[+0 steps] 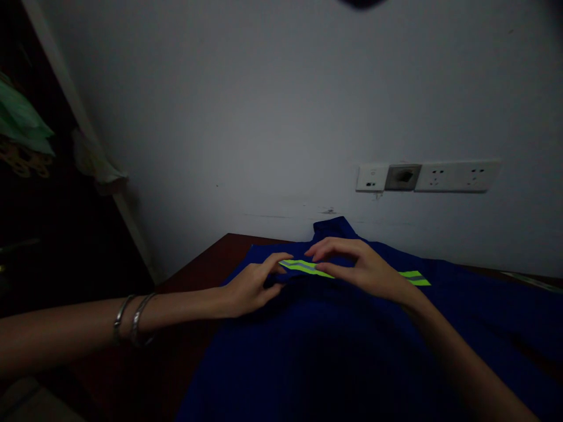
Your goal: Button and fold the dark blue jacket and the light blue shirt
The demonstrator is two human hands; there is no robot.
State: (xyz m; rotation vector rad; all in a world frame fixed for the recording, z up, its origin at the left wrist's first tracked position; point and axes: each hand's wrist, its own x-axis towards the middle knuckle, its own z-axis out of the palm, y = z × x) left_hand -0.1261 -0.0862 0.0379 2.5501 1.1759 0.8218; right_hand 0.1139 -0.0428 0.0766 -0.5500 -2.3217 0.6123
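Observation:
A dark blue garment (325, 346) with yellow-green and grey reflective strips (305, 267) lies spread over a dark red table, its collar (335, 227) toward the wall. My left hand (255, 284), with two silver bangles on the wrist, rests on the garment at the left end of a strip, fingers apart and curved. Over the right part of that same strip is my right hand (358, 266), its thumb and fingers parted, nothing seen between them. A second strip piece (414, 278) shows to the right of my right wrist.
The table's bare dark red surface (229, 252) shows at the left back corner. A pale wall rises behind, with a row of sockets (457, 176) at the right. Green cloth (21, 117) and a plastic bag (94, 161) hang at the left by a dark doorway.

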